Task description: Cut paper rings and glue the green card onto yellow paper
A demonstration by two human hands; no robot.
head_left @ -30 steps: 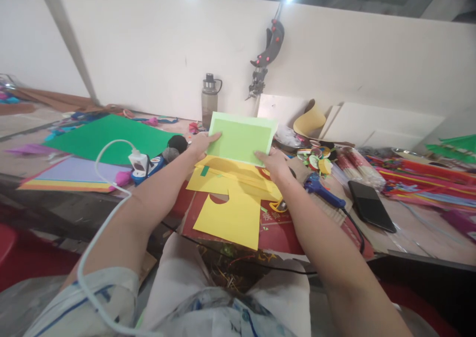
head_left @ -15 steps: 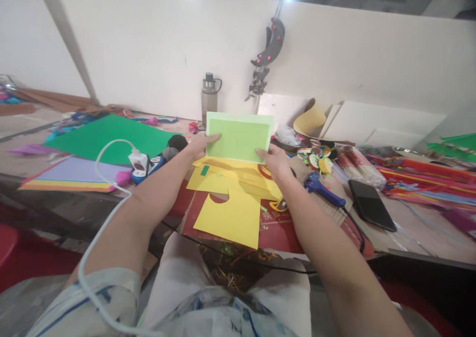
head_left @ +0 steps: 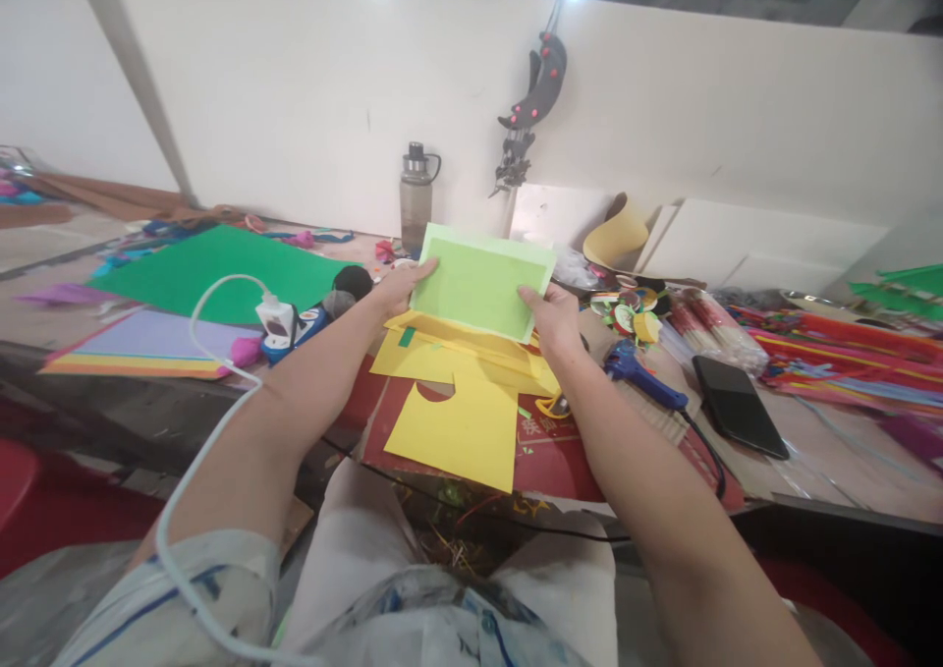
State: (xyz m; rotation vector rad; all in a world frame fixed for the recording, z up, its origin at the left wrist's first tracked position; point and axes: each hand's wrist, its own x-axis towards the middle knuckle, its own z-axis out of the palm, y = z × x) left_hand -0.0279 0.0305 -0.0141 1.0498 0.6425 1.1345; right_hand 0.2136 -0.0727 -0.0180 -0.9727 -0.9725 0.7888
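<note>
Between my two hands a light green sheet with a paler border (head_left: 478,279) is held up, tilted down to the right. My left hand (head_left: 402,286) grips its left edge, thumb on the front face. On the right edge, my right hand (head_left: 552,315) pinches it the same way; the fingers behind are hidden. Just below the sheet lie several pieces of yellow paper (head_left: 461,436), one with a rounded notch, on a red cardboard piece (head_left: 549,456). Yellow-handled scissors (head_left: 552,407) sit partly under my right forearm.
A blue glue gun (head_left: 644,377) and a black phone (head_left: 739,407) lie at the right. A bottle (head_left: 416,200) stands behind the sheet. Green sheet (head_left: 228,274) and stacked coloured sheets (head_left: 147,341) lie left. A white cable (head_left: 173,500) crosses my left arm.
The green sheet has shifted slightly right and tilted, its right side lower than before. Both hands still hold it, and my right hand has moved a little right.
</note>
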